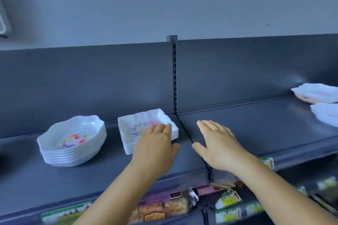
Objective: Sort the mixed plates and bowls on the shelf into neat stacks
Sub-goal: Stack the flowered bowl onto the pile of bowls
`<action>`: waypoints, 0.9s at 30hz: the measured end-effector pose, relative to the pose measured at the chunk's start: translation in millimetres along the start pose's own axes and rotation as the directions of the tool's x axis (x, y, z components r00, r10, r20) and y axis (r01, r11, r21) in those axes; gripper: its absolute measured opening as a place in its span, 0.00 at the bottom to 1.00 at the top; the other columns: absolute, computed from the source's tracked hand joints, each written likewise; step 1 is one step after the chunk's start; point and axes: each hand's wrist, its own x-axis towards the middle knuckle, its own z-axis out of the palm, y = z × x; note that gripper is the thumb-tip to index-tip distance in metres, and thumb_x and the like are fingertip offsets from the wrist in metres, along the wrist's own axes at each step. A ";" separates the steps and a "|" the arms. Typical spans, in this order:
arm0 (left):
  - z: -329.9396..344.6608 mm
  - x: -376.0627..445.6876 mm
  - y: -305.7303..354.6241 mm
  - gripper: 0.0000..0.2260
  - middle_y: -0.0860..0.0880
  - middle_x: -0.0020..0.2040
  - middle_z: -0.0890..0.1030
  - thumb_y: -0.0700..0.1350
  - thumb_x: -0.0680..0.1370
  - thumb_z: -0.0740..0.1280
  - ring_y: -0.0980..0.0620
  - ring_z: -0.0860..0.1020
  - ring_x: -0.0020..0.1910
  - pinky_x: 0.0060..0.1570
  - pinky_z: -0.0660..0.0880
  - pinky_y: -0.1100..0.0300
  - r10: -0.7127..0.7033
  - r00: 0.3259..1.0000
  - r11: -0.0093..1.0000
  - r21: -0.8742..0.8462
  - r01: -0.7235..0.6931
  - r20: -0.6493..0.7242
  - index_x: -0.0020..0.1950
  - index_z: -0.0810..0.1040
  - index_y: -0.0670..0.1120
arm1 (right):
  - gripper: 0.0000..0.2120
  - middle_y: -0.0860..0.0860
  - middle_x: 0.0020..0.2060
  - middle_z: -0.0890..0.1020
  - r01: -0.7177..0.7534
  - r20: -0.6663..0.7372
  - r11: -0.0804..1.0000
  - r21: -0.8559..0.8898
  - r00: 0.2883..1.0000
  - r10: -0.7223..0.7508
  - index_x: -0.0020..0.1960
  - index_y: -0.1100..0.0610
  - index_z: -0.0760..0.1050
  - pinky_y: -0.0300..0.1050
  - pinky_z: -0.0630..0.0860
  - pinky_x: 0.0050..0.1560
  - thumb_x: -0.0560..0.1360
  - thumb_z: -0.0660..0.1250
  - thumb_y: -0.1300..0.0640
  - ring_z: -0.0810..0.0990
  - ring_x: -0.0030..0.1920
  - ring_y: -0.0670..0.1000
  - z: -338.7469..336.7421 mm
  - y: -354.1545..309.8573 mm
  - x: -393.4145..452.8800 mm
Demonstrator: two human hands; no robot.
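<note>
A stack of several white scalloped bowls point(73, 141) with a floral print stands on the left of the dark shelf point(54, 179). Beside it on the right sits a stack of white square plates point(140, 128). My left hand point(155, 146) rests flat over the front right corner of that square stack, fingers on the top plate's rim. My right hand point(217, 144) hovers open just right of the shelf seam, holding nothing. Two more white plates lie at the far right: one point(314, 92) behind, another point(327, 115) in front, cut by the frame edge.
A slotted upright point(174, 78) divides the dark back panel point(91, 87). Below the shelf's front lip, packaged goods point(164, 206) fill the lower shelf. A grey wall point(164, 5) rises above the unit.
</note>
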 end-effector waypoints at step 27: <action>98.2 170.9 324.0 0.25 0.48 0.71 0.69 0.54 0.82 0.56 0.48 0.66 0.70 0.69 0.63 0.56 0.464 0.882 0.878 -0.177 -0.445 0.081 0.75 0.61 0.44 | 0.31 0.49 0.77 0.55 -0.541 -0.080 0.838 -0.065 0.840 0.536 0.78 0.54 0.49 0.47 0.51 0.75 0.81 0.55 0.44 0.52 0.77 0.51 -67.8 334.4 -69.6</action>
